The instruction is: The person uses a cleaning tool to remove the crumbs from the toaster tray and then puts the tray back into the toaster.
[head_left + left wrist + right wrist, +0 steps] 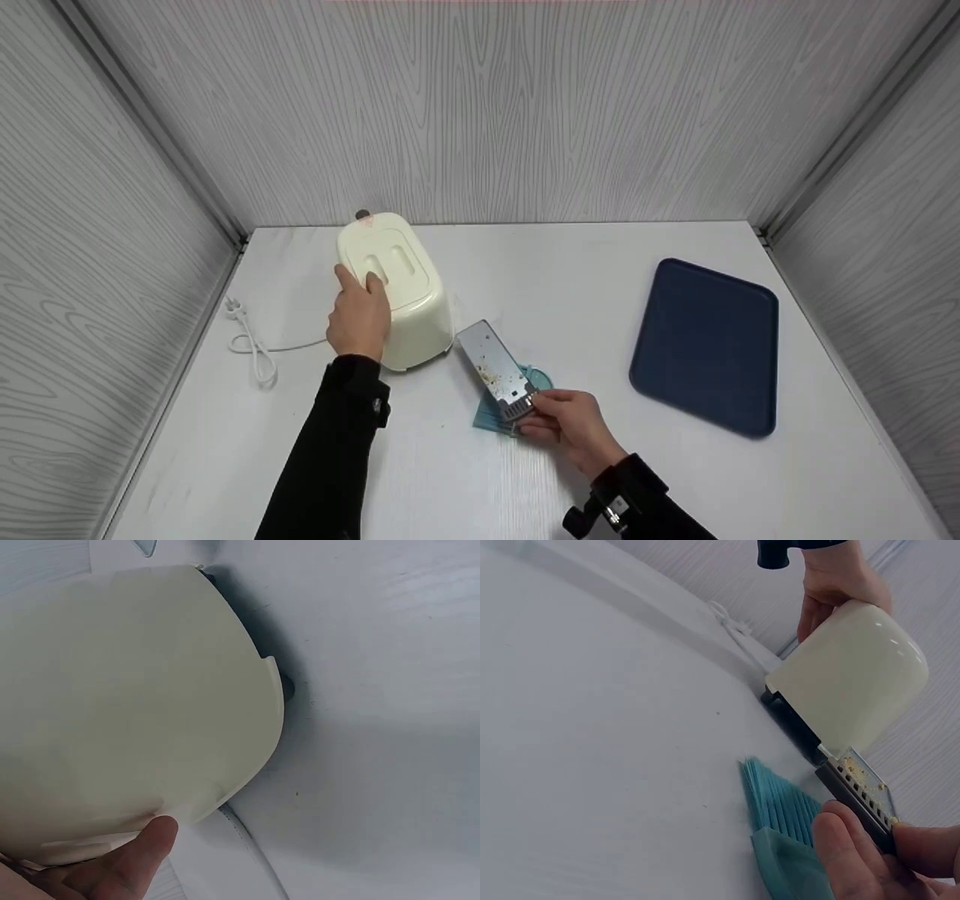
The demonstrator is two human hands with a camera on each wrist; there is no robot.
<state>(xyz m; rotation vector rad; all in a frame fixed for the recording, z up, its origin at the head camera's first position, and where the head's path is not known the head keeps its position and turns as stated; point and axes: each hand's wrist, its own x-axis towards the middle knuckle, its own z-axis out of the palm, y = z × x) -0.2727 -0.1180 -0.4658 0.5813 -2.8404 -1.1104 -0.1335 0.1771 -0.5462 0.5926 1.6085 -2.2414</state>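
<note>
pinching with right fingers [547,406] the dark, slotted end of a metal crumb tray [495,364], thin, flat and rectangular, dull silver, littered with dry yellow-brown crumbs [486,373], slanting up and left from those fingers to just beside the near end of a toaster [412,322]. gripping with left fingers [347,279] the left upper edge of that toaster: smooth, glossy cream plastic, softly rounded at the corners, with two long recesses on top, just beside those fingers, and dark at the base. just below right fingers, partly covered by the metal, a turquoise brush [489,417], with fine, dense bristles and a looped handle; cannot tell whether touched by those fingers. well to the right of right fingers, a navy tray [705,349], matte, round-cornered, with a low raised rim. left of left fingers, a slim pale cord [289,349], folded in a bundle near a white plug [234,306]. beneath all fingers, a smooth white counter [450,480]; beyond, grey panels [480,112] with wavy wood grain.
</note>
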